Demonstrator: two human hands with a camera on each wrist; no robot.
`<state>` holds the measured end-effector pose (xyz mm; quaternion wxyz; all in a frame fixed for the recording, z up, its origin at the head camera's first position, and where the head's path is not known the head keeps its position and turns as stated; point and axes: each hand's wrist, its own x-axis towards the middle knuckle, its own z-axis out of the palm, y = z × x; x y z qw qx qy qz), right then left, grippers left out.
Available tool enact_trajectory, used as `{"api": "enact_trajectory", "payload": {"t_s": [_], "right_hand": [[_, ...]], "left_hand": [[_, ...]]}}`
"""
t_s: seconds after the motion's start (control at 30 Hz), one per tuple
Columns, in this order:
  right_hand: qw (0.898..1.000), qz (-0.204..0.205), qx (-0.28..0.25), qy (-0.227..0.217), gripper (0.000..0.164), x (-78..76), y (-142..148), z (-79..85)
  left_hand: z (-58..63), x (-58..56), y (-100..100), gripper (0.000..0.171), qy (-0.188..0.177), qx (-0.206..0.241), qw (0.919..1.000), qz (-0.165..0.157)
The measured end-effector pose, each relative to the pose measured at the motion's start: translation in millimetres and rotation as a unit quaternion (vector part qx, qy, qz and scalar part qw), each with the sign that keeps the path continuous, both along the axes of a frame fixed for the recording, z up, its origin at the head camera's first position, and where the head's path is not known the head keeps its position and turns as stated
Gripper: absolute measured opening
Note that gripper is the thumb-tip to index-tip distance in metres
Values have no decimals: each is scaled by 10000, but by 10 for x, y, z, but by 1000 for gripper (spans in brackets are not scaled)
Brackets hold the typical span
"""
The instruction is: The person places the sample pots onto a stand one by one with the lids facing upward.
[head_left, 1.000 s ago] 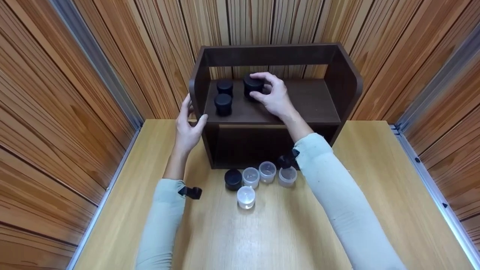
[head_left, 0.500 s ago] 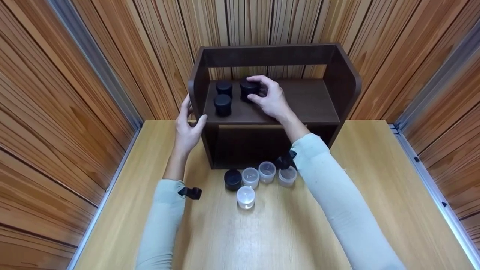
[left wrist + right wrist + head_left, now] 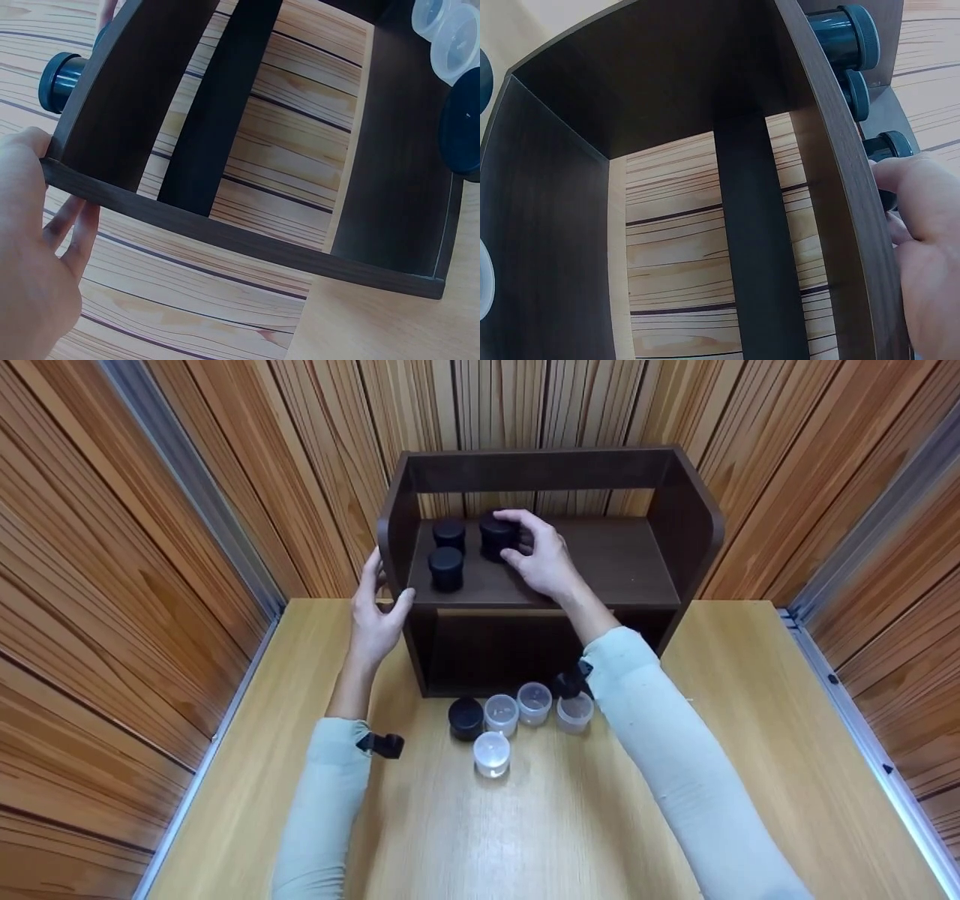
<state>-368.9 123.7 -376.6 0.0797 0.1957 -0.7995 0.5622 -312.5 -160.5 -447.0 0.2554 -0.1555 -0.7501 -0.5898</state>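
A black jar (image 3: 495, 538) is held upright at the upper level of a dark brown shelf (image 3: 611, 562), left of its middle; whether its base touches the board cannot be told. It is gripped from its right side by the right hand (image 3: 547, 559), with the thumb placed on the near side and the index finger on the far side of the lid. In the right wrist view the jar's lower part is hidden by the shelf's front edge. Nearer the shelf's left end, a second black jar (image 3: 449, 536) is seen just beside the gripped one, and a third black jar (image 3: 446, 571) is set in front of the second; both are upright and closed with black lids. The left end of the shelf is grasped by the left hand (image 3: 375, 621), its thumb laid at the front edge and its fingers at the outer face. Below, on a light wooden table (image 3: 555, 825), a fourth black jar (image 3: 466, 718) is placed close in front of the shelf. To its right three clear tubs (image 3: 534, 706) are lined up unevenly, and another clear tub (image 3: 492, 756) is placed nearer the person. Both arms are covered by pale green sleeves (image 3: 319, 810), and the table is enclosed by wood-patterned walls (image 3: 499, 412).
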Motion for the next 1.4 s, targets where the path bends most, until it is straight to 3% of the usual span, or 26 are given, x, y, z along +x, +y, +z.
{"api": "enact_trajectory", "payload": {"t_s": [0.37,0.77,1.4], "right_hand": [[9999,101,-115,-65,63,38,26,17],[9990,-323,-252,181,66,153,64,2],[9981,-64,-401,464,63,430,178,-8]], "left_hand": [[-3,-4,3,75,9,21,10000,-41],[5,2,-6,75,34,-11,10000,3],[25,22,2,75,-39,-59,10000,55]]}}
